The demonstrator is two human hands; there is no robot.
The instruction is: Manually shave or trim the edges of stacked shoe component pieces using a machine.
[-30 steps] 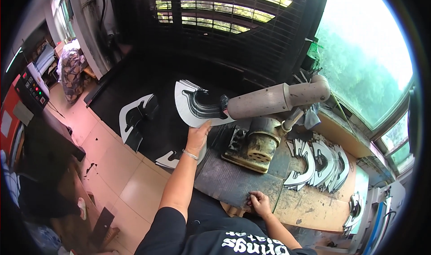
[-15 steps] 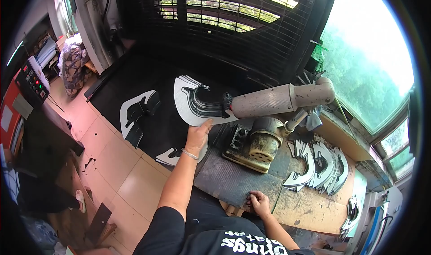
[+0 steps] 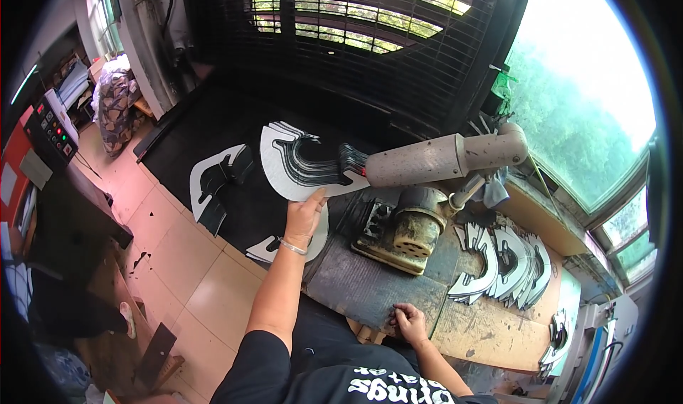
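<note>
My left hand (image 3: 304, 219) grips the near edge of a fanned stack of curved, crescent-shaped pieces (image 3: 279, 173), white on top with dark edges. The stack's right end meets the tip of a grey cylindrical machine head (image 3: 416, 160), where a small red spot shows. Under my left wrist lies another white curved piece (image 3: 317, 235), partly hidden by the hand. At the near edge of the worktable, my right hand (image 3: 410, 323) rests with its fingers curled in and nothing visible in them. Left of the stack is a smaller group of curved pieces (image 3: 206, 180) on the black surface.
A grimy motor on a metal base (image 3: 416, 230) stands beneath the machine head. Several curved pieces (image 3: 501, 265) are fanned out on the worktable (image 3: 491, 336) to the right, with a smaller bundle (image 3: 558, 336) nearer the corner. A dark mesh guard (image 3: 356, 62) rises behind.
My left hand has shifted slightly left with the stack, which now shows more of its layers by the machine head. My right hand stays where it was.
</note>
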